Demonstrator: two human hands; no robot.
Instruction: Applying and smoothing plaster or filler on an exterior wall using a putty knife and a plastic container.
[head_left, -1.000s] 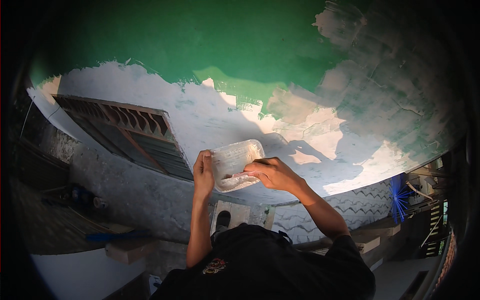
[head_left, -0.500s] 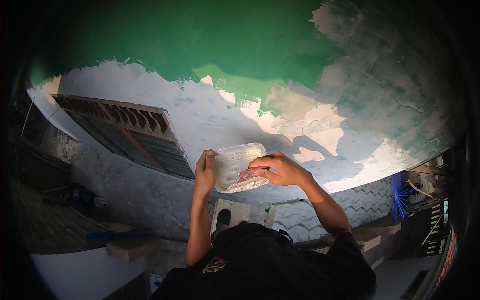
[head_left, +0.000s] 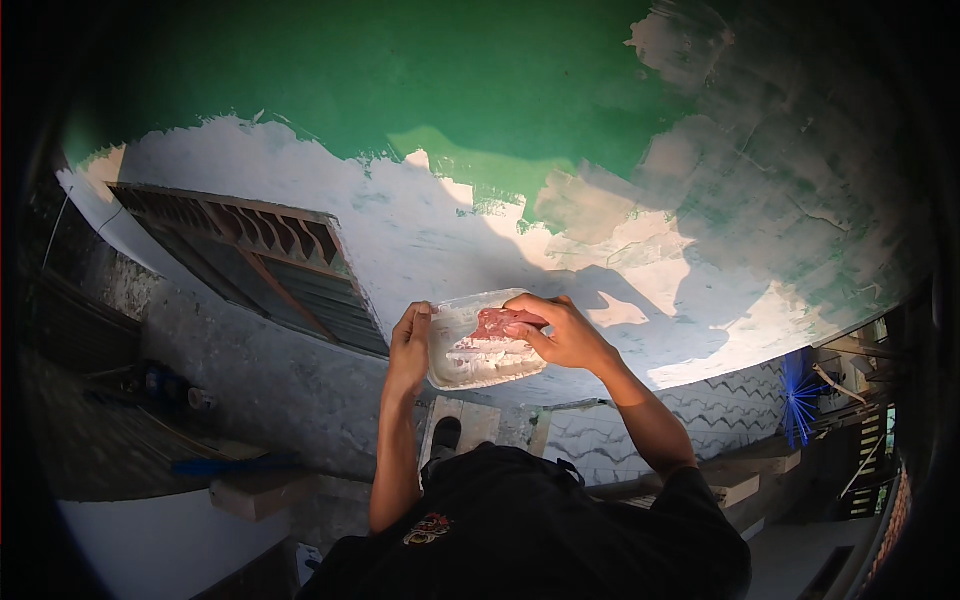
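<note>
My left hand (head_left: 409,348) grips the left end of a clear, shallow plastic tray (head_left: 450,370), which is smeared with white paste. My right hand (head_left: 558,333) is closed on a red flat spreader (head_left: 492,322), held inside the tray with white paste along its lower edge. Behind the tray is a wall (head_left: 430,70) painted green above and patchily coated white below, with shadows across it.
A brown-framed window with vents (head_left: 240,260) is at left. Below are grey concrete (head_left: 220,350), a pale board (head_left: 460,415) under my sandal, and marbled white tiles (head_left: 700,410). A blue spiky object (head_left: 798,395) and wooden pieces sit at right.
My right hand and the spreader have moved up and right within the tray. More of the spreader's red face now shows, with white paste on it. My left hand stays about still.
</note>
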